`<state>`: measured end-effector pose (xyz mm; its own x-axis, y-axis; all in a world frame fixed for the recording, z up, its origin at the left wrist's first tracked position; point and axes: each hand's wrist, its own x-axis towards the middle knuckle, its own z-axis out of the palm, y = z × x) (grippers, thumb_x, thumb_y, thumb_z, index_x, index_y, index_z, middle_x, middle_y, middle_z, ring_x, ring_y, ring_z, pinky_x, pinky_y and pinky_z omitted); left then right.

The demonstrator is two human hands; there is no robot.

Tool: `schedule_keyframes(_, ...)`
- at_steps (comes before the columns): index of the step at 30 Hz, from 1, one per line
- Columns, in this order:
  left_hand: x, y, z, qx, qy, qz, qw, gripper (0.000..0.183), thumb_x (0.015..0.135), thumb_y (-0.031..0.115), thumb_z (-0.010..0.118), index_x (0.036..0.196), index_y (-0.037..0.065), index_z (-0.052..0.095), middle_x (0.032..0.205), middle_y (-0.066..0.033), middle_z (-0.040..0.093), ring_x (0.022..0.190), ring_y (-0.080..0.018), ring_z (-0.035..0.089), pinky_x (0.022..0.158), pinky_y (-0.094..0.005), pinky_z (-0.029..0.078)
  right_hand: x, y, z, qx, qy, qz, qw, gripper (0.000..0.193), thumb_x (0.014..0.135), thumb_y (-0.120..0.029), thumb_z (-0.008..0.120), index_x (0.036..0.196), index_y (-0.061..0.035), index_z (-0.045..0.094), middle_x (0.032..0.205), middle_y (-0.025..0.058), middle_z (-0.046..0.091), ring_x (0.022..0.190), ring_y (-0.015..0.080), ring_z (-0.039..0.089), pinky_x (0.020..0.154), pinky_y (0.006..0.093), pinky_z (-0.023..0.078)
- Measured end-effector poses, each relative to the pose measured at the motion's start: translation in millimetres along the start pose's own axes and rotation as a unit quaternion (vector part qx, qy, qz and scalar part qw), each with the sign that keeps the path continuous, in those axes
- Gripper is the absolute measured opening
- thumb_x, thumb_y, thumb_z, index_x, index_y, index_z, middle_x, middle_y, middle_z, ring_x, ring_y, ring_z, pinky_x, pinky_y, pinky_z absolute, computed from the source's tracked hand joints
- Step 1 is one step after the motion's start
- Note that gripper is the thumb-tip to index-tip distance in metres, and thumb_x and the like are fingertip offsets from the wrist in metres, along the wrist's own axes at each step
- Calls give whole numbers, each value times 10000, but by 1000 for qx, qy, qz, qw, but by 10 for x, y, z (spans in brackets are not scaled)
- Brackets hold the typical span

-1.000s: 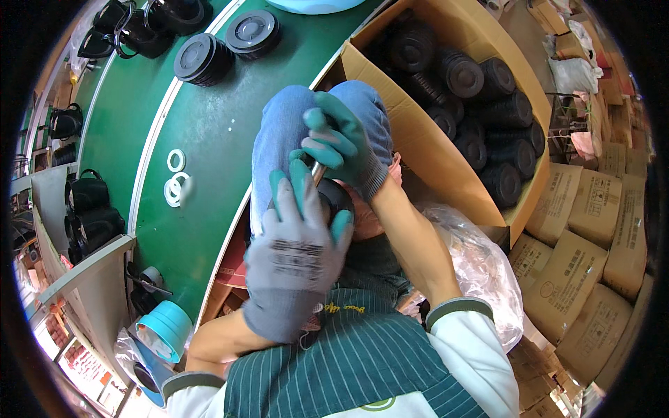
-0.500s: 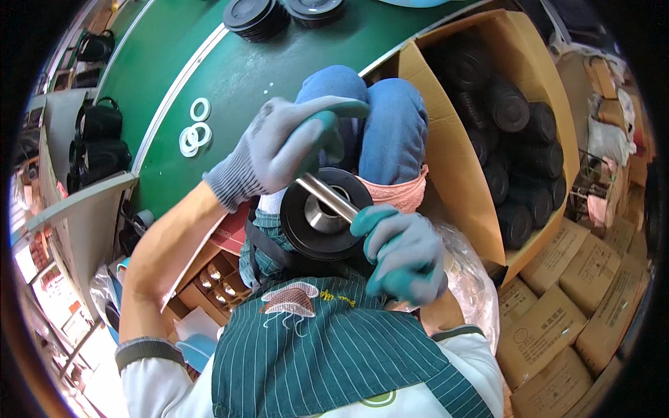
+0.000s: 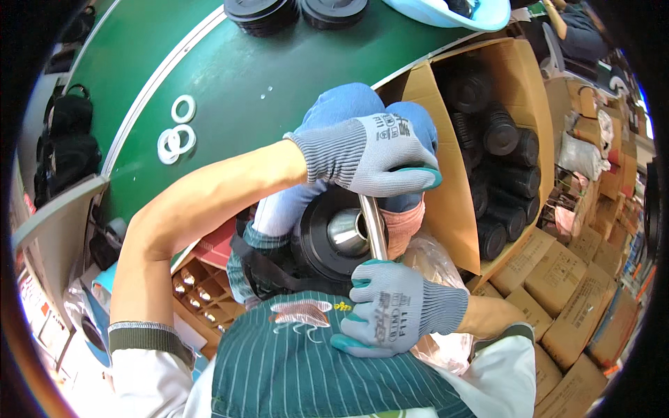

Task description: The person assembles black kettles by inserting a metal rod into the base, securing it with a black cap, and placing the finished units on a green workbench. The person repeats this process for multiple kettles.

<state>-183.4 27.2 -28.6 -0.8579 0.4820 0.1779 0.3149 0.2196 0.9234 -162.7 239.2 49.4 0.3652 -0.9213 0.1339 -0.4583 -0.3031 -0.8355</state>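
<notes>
In my lap rests a wide black round part (image 3: 311, 240) with a shiny flared metal collar (image 3: 343, 233) at its middle. A straight metal rod or tube (image 3: 374, 226) stands out in front of the collar's right side, its two ends in my hands. My left hand (image 3: 387, 155), in a grey knit glove with teal coating, is closed over the far end; its fingers are mostly hidden beneath. Around the near end, close to my striped apron, my right hand (image 3: 387, 310) is wrapped in a matching glove.
White rings (image 3: 183, 109) and stacked black discs (image 3: 261, 15) lie on the green table, near a blue basin (image 3: 453, 19). Right of my knees stands an open carton (image 3: 446, 174) of black cylinders. Closed cartons (image 3: 557, 282), a divided box (image 3: 198, 296) and another person's arm (image 3: 555, 21) also show.
The rod has swung from slanting to nearly lengthwise. My left hand has moved right and turned its back upward; my right hand has shifted down and left. The view has tilted.
</notes>
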Motion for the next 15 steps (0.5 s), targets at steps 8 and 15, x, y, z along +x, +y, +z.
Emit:
schedule_keyframes(8, 191, -157, 106, -148, 79, 63, 984, 357, 1043, 277, 501, 1097, 31, 754, 771, -140, 735, 755, -278, 728, 717, -359, 568, 671, -33, 114, -101, 78, 58, 990, 235, 862, -348, 671, 744, -154, 612, 523, -25, 427, 476, 169, 473, 550, 330, 422)
schedule_keyframes(15, -500, 765, 101, 390, 315, -114, 858, 548, 913, 471, 710, 1251, 43, 662, 1096, -210, 726, 927, -352, 723, 858, -396, 565, 397, -271, 141, -101, 22, 17, 994, 300, 938, -416, 645, 776, -163, 637, 595, -4, 527, 610, 195, 566, 703, 338, 483)
